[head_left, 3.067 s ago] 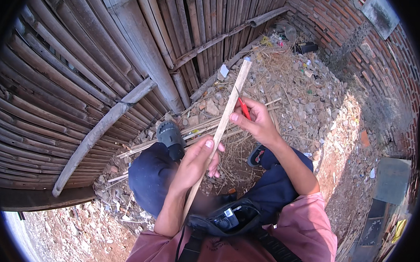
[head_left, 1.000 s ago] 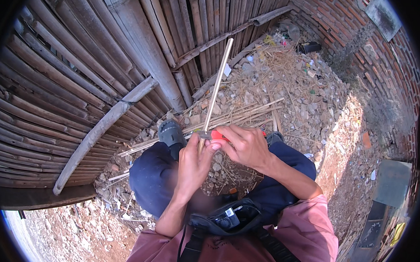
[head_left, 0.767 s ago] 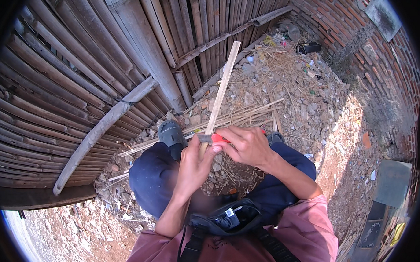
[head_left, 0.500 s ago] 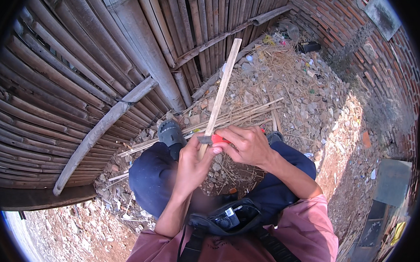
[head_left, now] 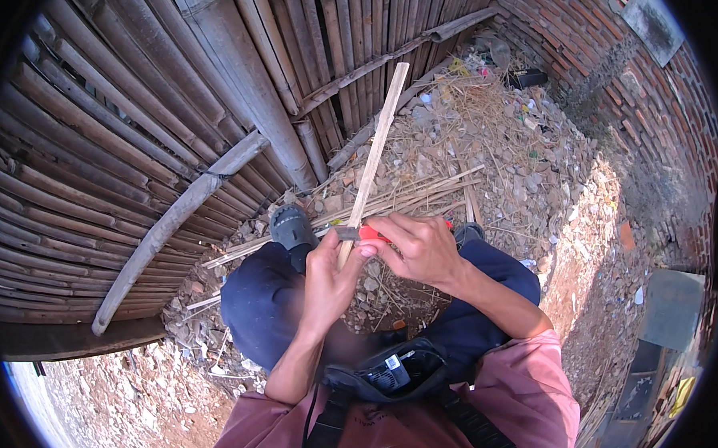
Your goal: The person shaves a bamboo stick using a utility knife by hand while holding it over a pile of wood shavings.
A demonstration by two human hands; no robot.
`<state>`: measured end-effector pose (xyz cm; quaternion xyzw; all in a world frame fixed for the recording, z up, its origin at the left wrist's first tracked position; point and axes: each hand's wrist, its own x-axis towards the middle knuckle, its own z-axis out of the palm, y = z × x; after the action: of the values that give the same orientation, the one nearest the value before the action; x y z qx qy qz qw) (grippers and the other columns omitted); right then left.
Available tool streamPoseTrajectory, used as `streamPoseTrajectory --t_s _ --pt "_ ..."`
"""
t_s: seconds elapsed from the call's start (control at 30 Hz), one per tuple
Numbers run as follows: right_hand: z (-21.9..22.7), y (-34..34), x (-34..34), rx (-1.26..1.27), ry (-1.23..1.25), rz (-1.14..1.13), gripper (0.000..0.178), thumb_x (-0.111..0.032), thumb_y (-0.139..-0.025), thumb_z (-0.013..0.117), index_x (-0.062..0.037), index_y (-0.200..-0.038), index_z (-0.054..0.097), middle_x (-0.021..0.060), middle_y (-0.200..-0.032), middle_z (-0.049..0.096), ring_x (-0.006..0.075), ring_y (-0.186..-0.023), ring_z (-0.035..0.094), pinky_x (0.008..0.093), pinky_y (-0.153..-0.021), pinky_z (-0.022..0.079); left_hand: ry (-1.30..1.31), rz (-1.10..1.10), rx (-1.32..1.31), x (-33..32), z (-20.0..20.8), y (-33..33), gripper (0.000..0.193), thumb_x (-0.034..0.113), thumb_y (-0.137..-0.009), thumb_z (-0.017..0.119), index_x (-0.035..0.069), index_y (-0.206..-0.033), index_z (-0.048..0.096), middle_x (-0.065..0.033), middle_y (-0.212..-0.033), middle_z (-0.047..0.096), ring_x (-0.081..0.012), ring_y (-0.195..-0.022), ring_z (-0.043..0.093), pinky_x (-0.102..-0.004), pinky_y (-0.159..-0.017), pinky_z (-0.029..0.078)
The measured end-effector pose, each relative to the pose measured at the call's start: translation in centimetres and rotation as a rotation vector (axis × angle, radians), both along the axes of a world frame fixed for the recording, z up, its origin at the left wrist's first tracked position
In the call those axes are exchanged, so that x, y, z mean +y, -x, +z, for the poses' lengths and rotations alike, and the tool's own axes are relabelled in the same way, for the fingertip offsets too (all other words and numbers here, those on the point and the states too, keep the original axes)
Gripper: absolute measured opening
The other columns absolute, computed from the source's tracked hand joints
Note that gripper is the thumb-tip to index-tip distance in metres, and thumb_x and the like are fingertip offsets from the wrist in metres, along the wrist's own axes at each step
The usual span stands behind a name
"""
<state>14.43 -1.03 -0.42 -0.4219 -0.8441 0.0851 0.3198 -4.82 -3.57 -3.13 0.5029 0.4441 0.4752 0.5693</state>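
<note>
A long, pale bamboo strip slants up and away between my knees. Its lower part is gripped by my left hand, with the fingers wrapped round it. My right hand is closed on the red handle of a knife. The short grey blade lies across the strip just above my left thumb, touching or very near it. My right thumb sits close to my left thumb. The lowest end of the strip is partly hidden by my left hand.
Several thin bamboo strips lie on the rubble beyond my shoes. A bamboo slat wall leans in at the left. A brick wall rises at the far right. An open black pouch hangs at my waist.
The strip's far end has shifted slightly left, and the blade has moved a little left with my right hand. Both hands keep their holds.
</note>
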Motion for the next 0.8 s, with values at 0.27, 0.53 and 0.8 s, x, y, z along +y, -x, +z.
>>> streamPoseTrajectory --t_s 0.27,0.53,0.8 --pt "-0.4 0.5 -0.3 0.008 -0.016 -0.081 0.029 -0.015 -0.088 0.082 -0.0057 -0.115 0.075 0.0099 -0.088 0.075 0.0288 -0.066 0.074 0.0388 -0.055 0.057 0.060 0.012 0.019 0.2 0.5 -0.1 0.018 0.015 -0.107 0.073 -0.002 -0.114 0.070 0.0048 -0.087 0.065 -0.0015 -0.077 0.050 -0.0226 -0.065 0.041" --pt "-0.3 0.5 0.2 0.001 -0.105 -0.095 0.028 -0.019 -0.092 0.079 -0.0047 -0.116 0.073 0.0094 -0.087 0.073 0.0283 -0.067 0.074 0.0388 -0.055 0.057 -0.021 0.026 0.159 0.5 0.5 -0.4 0.031 0.033 -0.109 0.071 0.002 -0.103 0.069 0.0102 -0.074 0.051 -0.0005 -0.062 0.039 -0.0246 -0.052 0.030" --pt "0.6 0.2 0.7 -0.036 -0.143 -0.106 0.026 -0.024 -0.096 0.078 -0.0081 -0.116 0.074 0.0087 -0.083 0.071 0.0270 -0.065 0.074 0.0385 -0.053 0.056 -0.062 0.094 0.447 0.3 2.5 -0.9 0.034 0.028 -0.107 0.073 -0.003 -0.099 0.061 -0.0184 -0.068 0.060 -0.0211 -0.059 0.056 -0.0407 -0.060 0.048"
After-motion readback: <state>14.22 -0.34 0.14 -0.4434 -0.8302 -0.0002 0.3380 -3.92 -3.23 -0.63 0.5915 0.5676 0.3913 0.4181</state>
